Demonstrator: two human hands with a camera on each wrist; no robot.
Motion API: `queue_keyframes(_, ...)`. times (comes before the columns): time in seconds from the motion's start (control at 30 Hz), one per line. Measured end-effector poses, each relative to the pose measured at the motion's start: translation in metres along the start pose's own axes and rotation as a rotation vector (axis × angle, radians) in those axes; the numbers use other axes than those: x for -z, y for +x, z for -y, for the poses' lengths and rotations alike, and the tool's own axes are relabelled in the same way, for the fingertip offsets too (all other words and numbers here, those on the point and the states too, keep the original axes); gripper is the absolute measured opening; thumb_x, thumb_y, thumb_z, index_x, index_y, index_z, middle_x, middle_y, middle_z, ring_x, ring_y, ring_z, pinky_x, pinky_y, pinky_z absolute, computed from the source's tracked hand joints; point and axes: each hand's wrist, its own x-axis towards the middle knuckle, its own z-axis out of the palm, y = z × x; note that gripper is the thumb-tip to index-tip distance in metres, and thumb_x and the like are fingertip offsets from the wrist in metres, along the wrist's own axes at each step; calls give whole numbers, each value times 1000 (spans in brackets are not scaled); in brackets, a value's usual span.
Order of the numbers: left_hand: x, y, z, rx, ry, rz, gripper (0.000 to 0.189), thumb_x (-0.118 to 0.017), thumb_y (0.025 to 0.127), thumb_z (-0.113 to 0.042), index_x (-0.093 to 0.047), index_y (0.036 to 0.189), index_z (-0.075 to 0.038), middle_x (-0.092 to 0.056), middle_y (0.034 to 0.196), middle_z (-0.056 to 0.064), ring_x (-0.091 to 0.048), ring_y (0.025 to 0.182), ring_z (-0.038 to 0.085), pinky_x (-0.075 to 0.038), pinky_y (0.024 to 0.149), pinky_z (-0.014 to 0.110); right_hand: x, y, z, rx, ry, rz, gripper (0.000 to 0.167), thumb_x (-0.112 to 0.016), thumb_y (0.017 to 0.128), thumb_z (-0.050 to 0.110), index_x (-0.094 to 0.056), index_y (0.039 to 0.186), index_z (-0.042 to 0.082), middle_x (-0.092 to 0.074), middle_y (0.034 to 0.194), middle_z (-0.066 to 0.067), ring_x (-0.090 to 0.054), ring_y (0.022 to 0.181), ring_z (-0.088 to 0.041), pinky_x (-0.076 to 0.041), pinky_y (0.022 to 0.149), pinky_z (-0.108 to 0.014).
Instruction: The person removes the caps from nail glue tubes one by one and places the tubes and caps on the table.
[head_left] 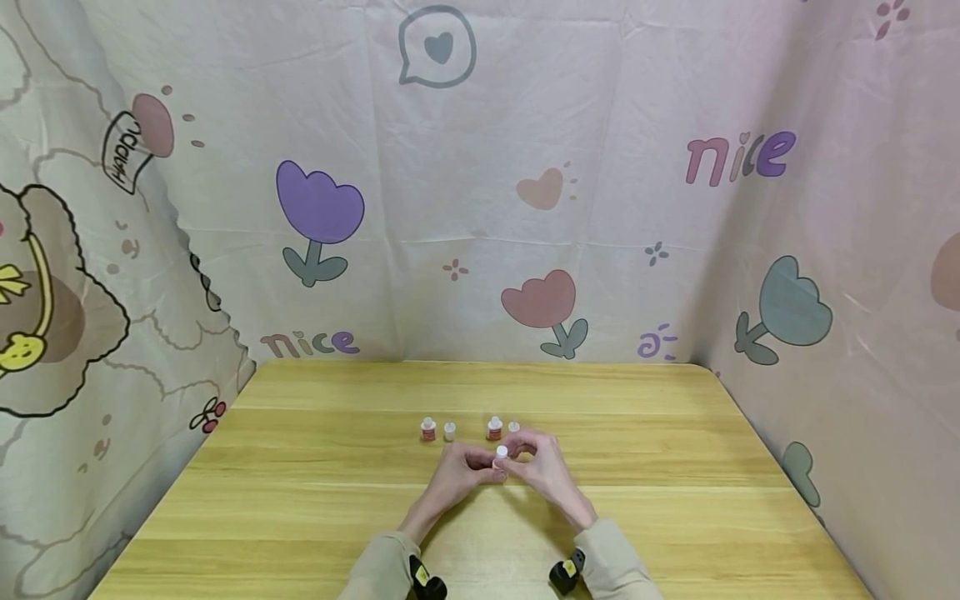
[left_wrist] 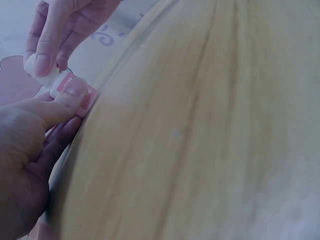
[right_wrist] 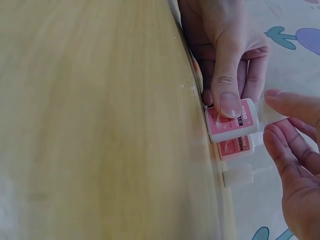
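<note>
A small white bottle with a pink label (right_wrist: 221,126) is held up over the wooden table, close to its middle. My left hand (head_left: 459,475) grips its body, the thumb lying across the label. With thumb and fingers my right hand (head_left: 546,468) pinches the white cap (left_wrist: 41,69) at the bottle's top. Whether the cap is seated or loose I cannot tell. Just beyond the hands stand another pink-labelled bottle (head_left: 495,430) and a white cap (head_left: 513,427), the latter right behind my right fingers.
Farther left on the table (head_left: 300,500) stands a third pink-labelled bottle (head_left: 428,431), uncapped at its narrow top, with a loose white cap (head_left: 449,432) beside it. A patterned cloth (head_left: 450,208) hangs behind the table and along both sides.
</note>
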Motion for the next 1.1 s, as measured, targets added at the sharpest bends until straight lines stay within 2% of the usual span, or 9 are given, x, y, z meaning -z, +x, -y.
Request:
queue_keyframes(0.1,0,0,0,4,-5,-5,19,-81,80,-1,-77,98,4,-77,89,22,-75,76,23,-54,66,15,1,-1,1,2,20,13,15,-81,81,3,-74,94,3,-75,96,-14,-66,81,-17,-60,79,-39)
queue_keyframes(0.2,-1,0,0,10,-1,-13,19,-82,80,-1,-78,97,4,-77,89,22,-75,76,22,-54,66,15,2,-2,3,-15,28,21,14,-80,83,5,-76,96,2,-76,100,-14,-65,84,-19,-59,82,-38)
queue_keyframes(0.57,-2,1,0,4,6,-19,16,-82,79,0,-78,95,3,-77,87,21,-73,74,16,-52,65,14,3,-2,3,-53,47,22,16,-79,84,4,-74,99,1,-75,101,-15,-64,85,-7,-59,84,-36)
queue_keyframes(0.77,-3,1,1,8,6,-23,16,-82,79,0,-78,94,3,-77,86,21,-73,74,18,-52,65,14,1,-2,2,-40,62,17,15,-79,83,2,-74,97,4,-75,99,-15,-63,83,0,-59,83,-36)
queue_keyframes(0.9,-2,0,-1,2,9,-24,16,-81,79,0,-78,94,4,-77,86,21,-73,74,17,-52,65,14,1,-2,2,-25,72,13,15,-79,83,1,-73,97,1,-75,100,-17,-65,83,-3,-60,82,-36)
queue_keyframes(1.1,-2,1,0,13,4,-22,15,-82,79,0,-78,94,3,-77,86,20,-72,73,13,-52,65,14,1,-2,2,-68,61,18,19,-78,82,-4,-72,99,-2,-74,101,-21,-68,84,-15,-59,85,-40)
